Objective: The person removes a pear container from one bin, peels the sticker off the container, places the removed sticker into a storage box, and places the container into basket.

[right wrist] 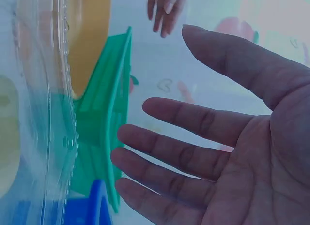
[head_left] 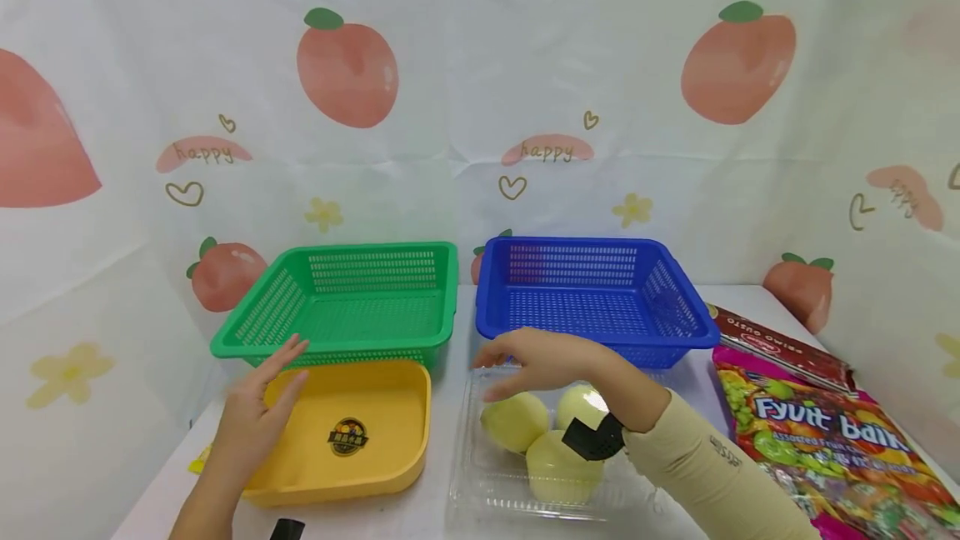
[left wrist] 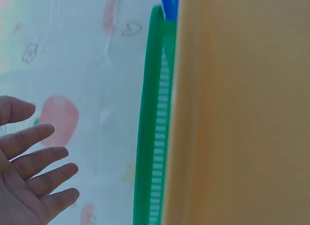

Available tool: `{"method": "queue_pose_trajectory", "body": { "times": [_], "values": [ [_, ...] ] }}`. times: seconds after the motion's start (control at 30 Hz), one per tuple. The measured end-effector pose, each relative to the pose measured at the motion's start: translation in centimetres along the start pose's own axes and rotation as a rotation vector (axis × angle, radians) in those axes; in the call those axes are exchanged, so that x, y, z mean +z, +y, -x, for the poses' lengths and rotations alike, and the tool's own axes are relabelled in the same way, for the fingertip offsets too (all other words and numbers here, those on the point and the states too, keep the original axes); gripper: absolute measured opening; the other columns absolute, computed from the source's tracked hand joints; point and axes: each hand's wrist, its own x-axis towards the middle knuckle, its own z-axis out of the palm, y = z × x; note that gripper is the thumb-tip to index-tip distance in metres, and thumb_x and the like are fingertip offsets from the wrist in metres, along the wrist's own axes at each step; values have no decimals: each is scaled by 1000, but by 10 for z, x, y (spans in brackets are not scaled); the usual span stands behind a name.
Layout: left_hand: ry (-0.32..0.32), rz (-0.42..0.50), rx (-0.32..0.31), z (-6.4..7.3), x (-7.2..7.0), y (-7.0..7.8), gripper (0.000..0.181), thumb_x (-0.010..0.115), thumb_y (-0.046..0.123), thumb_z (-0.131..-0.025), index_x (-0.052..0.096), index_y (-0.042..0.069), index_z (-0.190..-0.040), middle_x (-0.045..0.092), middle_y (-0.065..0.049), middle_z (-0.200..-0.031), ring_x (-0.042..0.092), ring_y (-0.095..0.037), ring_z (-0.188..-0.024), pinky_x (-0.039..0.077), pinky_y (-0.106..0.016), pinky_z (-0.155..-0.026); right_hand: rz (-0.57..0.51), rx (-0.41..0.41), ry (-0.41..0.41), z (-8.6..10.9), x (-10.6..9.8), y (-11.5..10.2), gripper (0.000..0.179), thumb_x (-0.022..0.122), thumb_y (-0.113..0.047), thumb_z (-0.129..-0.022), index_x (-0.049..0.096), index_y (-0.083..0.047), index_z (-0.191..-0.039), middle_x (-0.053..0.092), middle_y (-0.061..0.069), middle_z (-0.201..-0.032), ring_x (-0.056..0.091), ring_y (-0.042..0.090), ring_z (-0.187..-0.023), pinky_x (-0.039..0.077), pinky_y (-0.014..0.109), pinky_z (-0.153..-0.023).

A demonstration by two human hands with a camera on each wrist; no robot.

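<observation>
The left hand (head_left: 253,408) is seen in the lower left of the frame, raised over the left side of a yellow plastic tray (head_left: 393,407). Its fingers are extended and spread wide, as is confirmed by the left wrist view. The right hand (head_left: 551,357) is held over the upper part of a clear plastic container (head_left: 474,477), at the lower centre. Its fingers are spread apart and only slightly bent, and the container is not gripped by them. In this container three round, pale yellow-green fruits (head_left: 558,477) are placed; their exact kind cannot be told well through the shiny plastic.

On the tray bottom a dark round logo (head_left: 347,437) is printed or stuck. Behind the tray, left of centre, a green perforated basket (head_left: 375,315) is placed, and behind the container, right of centre, a blue perforated basket (head_left: 573,307). At the lower right, a colourful "Fyvit balk" bag (head_left: 832,432) and a dark red "PRIMO GUSTO" package (head_left: 783,348) are laid. The background is covered by a white cloth (head_left: 450,48) with printed peach-like fruits.
</observation>
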Motion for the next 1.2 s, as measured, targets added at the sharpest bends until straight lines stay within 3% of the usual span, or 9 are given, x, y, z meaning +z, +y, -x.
{"method": "queue_pose_trajectory", "body": {
  "times": [0.17, 0.2, 0.4, 0.57, 0.7, 0.83, 1.03, 1.1, 1.2],
  "values": [
    [-91, -1, 5, 1, 13, 18, 50, 64, 21, -88, 49, 8, -134, 41, -15, -144, 40, -43, -128, 37, -64, -95, -45, 53, 82, 23, 1, 5, 50, 63, -36, -87, 54, -10, -128, 55, 6, -131, 48, 26, -124, 43, 45, -101],
    [-107, -2, 8, 1, 16, 21, 52, 65, 22, -87, 48, 8, -135, 41, -16, -145, 40, -44, -127, 37, -64, -94, -51, 60, 102, 28, 1, 6, 50, 63, -37, -87, 54, -11, -128, 54, 5, -132, 47, 25, -125, 43, 46, -101],
    [-190, 63, -15, 6, 29, 36, 57, 64, 27, -88, 43, 15, -139, 35, -11, -150, 35, -41, -133, 36, -61, -99, -81, 80, 219, 65, 6, 15, 54, 60, -41, -88, 49, -13, -133, 46, 11, -140, 39, 34, -131, 42, 55, -99],
    [-235, 145, -2, 8, 35, 46, 58, 65, 25, -87, 42, 12, -139, 33, -11, -150, 33, -39, -135, 34, -55, -101, -132, 146, 326, 90, 19, 25, 59, 62, -40, -86, 46, -12, -135, 37, 16, -147, 31, 44, -134, 45, 59, -91],
    [-270, 185, 2, 11, 44, 52, 60, 66, 25, -86, 42, 12, -139, 33, -12, -150, 34, -39, -135, 35, -51, -100, -163, 164, 387, 104, 33, 34, 59, 64, -38, -85, 46, -12, -135, 32, 19, -149, 28, 49, -133, 47, 61, -86],
    [-270, 213, 16, 13, 56, 52, 60, 67, 23, -85, 42, 12, -138, 33, -13, -150, 33, -37, -136, 34, -50, -101, -156, 164, 459, 115, 45, 41, 60, 66, -36, -84, 45, -16, -136, 32, 18, -149, 30, 50, -132, 41, 67, -88],
    [-285, 285, 11, 16, 76, 59, 62, 70, 18, -83, 43, 11, -138, 30, -13, -151, 30, -38, -137, 32, -53, -104, -206, 188, 593, 124, 66, 52, 74, 69, -31, -83, 30, -24, -145, 26, 19, -151, 25, 51, -134, 31, 74, -90],
    [-308, 311, -9, 17, 80, 63, 62, 70, 19, -82, 43, 14, -138, 30, -11, -151, 29, -38, -137, 31, -55, -104, -223, 202, 634, 126, 72, 56, 78, 71, -28, -81, 27, -26, -146, 25, 18, -152, 24, 48, -135, 28, 76, -91],
    [-336, 345, -31, 20, 87, 70, 61, 70, 21, -82, 44, 17, -138, 30, -9, -152, 29, -38, -137, 31, -58, -105, -238, 187, 685, 129, 79, 61, 82, 73, -21, -79, 26, -26, -147, 27, 19, -151, 22, 21, -142, 26, 77, -90]
  ]
}}
